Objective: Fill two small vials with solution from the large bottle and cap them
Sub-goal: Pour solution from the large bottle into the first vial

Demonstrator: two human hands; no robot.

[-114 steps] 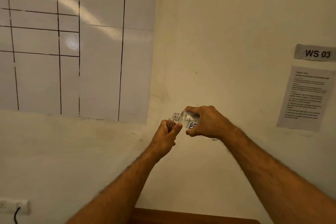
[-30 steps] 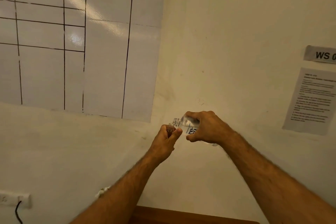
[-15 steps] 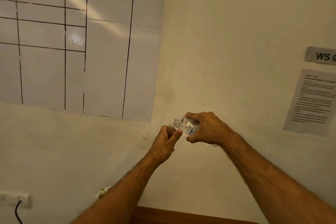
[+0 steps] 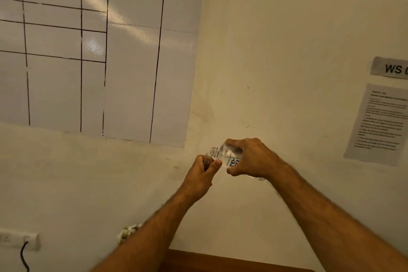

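Two bare forearms filled the lower half of the view, raised in front of a pale wall [image 4: 287,28], and nothing carried the task's things but the hands themselves. The right hand [image 4: 251,159] had its fingers curled round the large bottle [image 4: 227,154], a clear one with dark lettering, tipped on its side so that its open threaded neck pointed left. The left hand [image 4: 202,175] gripped a small vial [image 4: 208,159], its fingers wrapped round the body and the thumb laid along it, so that only the vial's mouth and a strip of dark glass showed. The bottle's neck stood just above and beside the vial's mouth; whether they touched could not be told, and no stream of liquid could be made out.

Judged from this, the filling of one vial was under way. The level inside it was hidden by the fingers. No cap and no second vial were in sight, so whether this was the first or the second fill could not be said; capping at least looked left to do.

Around them, a glossy ruled sheet [image 4: 99,51] covered the wall's upper left, a printed notice [image 4: 379,123] hung at the right under a sign [image 4: 390,68] reading "WS", and a socket [image 4: 17,238] with a black cable sat low left. A brown strip of worktop [image 4: 220,263] showed at the bottom edge, with a small white cluster, perhaps flowers [image 4: 129,231], beside the left forearm. Nothing stood between bottle and vial.
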